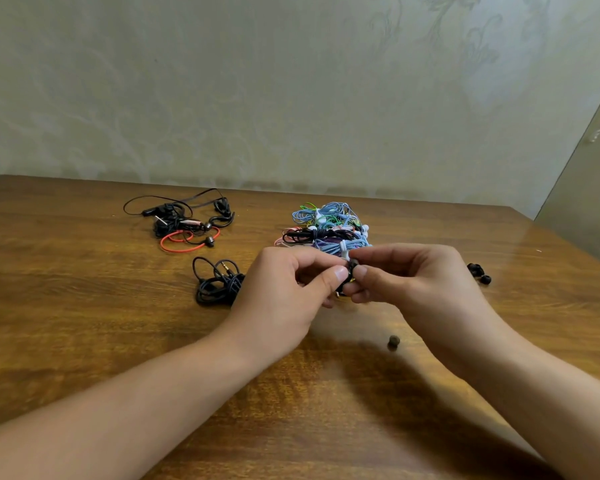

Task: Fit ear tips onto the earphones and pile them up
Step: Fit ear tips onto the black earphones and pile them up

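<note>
Over the middle of the wooden table (84, 306), my left hand (284, 289) and my right hand (406, 275) meet fingertip to fingertip. Between them they pinch a small black earbud with a black ear tip (352, 265); which hand holds which part is hidden by the fingers. The earbud's black cable (219, 282) lies coiled on the table left of my left hand. A loose black ear tip (393, 341) sits on the table below my right hand. Two or three more black ear tips (478, 271) lie right of my right hand.
A pile of bundled blue, green, black and pink earphones (329, 226) sits just behind my hands. Farther left at the back lies a tangle of black and red earphones (187, 223). A pale patterned wall (291, 98) runs along the table's far edge.
</note>
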